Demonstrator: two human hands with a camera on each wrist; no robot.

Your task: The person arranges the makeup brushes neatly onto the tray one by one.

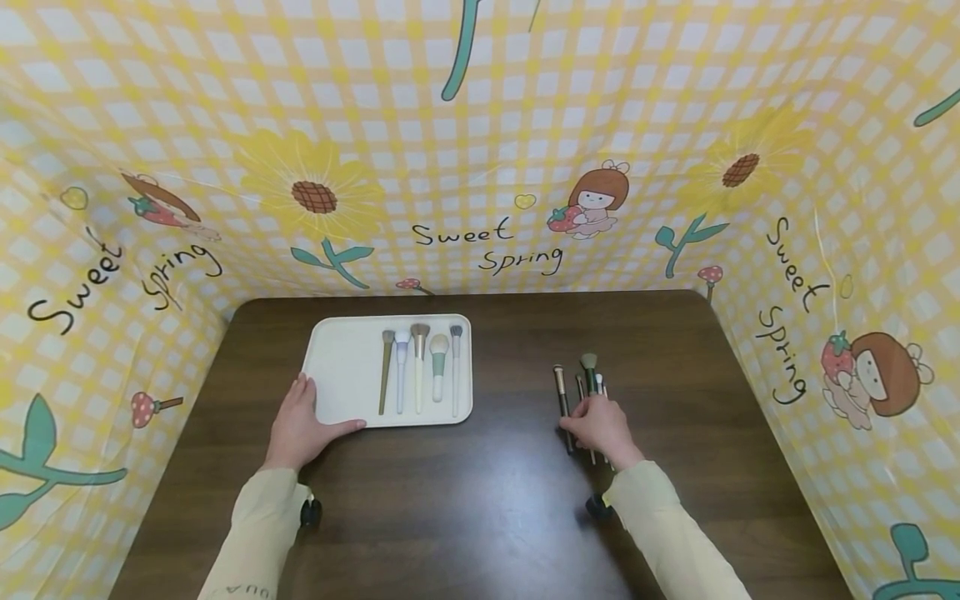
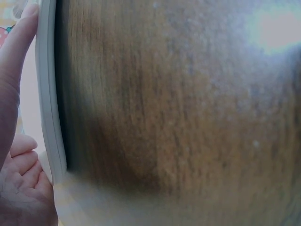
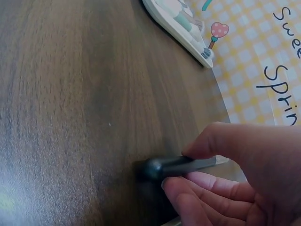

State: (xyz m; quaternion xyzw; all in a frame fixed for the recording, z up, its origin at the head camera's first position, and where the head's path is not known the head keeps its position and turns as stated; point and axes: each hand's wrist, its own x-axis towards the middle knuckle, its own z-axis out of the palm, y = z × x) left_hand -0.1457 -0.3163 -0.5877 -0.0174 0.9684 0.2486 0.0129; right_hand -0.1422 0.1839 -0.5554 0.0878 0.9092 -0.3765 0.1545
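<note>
My left hand (image 1: 300, 429) rests on the near left corner of a white tray (image 1: 341, 358), thumb stretched along its front rim. In the left wrist view the thumb (image 2: 14, 61) lies against that rim. Inside the tray, several makeup brushes stand in a row, bristles away from me, among them a green-and-white one (image 1: 438, 367). My right hand (image 1: 602, 427) pinches a dark-handled makeup brush (image 1: 559, 383) between thumb and fingers, as the right wrist view also shows its black handle (image 3: 176, 166). Beside it, partly under the hand, are more brushes, including a green-bristled one (image 1: 589, 364).
A dark wooden table (image 1: 465, 517) carries everything. Yellow-and-white checked cloth (image 1: 480, 150) with printed flowers and figures rises at the back and both sides. A bright light reflection lies on the table between the hands.
</note>
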